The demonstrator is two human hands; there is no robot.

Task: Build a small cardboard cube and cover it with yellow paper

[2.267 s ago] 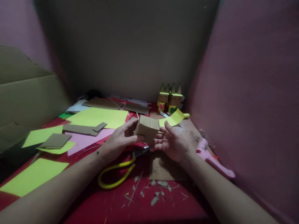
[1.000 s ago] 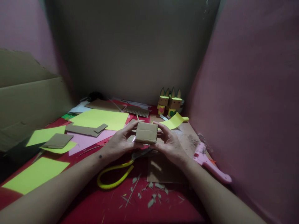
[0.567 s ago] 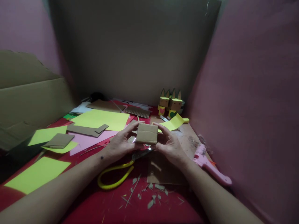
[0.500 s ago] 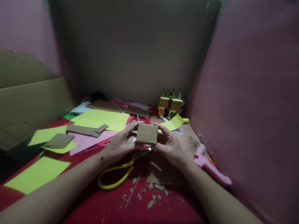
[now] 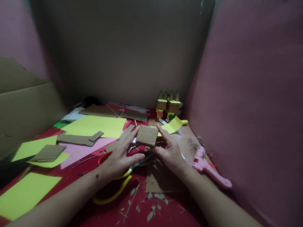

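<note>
Pink walls rise to left and right of a dark grey background, with a red tabletop spread below. Near the middle, a small cardboard block is held up over the tabletop, its broad, creased face showing. The right hand grips the block's right side between thumb and fingers. The left hand is wide, its fingertips at the block's left edge and its thumb spread away below.

Under and beside the left hand are a yellow loop handle and a red handle, both partly covered by the hand and wrist. A flat cardboard sheet lies below the right hand, and pale scraps are scattered just nearer.

To the left, a large yellow sheet lies farther off than the pink paper. A small cardboard square rests partly on yellow paper, and another yellow sheet lies at the near left. A big cardboard panel stands at the far left side.

On the right, a pink glue gun lies close to the wall. A curled yellow strip sits beyond the right hand, and farther back stand two cardboard figures with pointed ears and hearts on their fronts.
</note>
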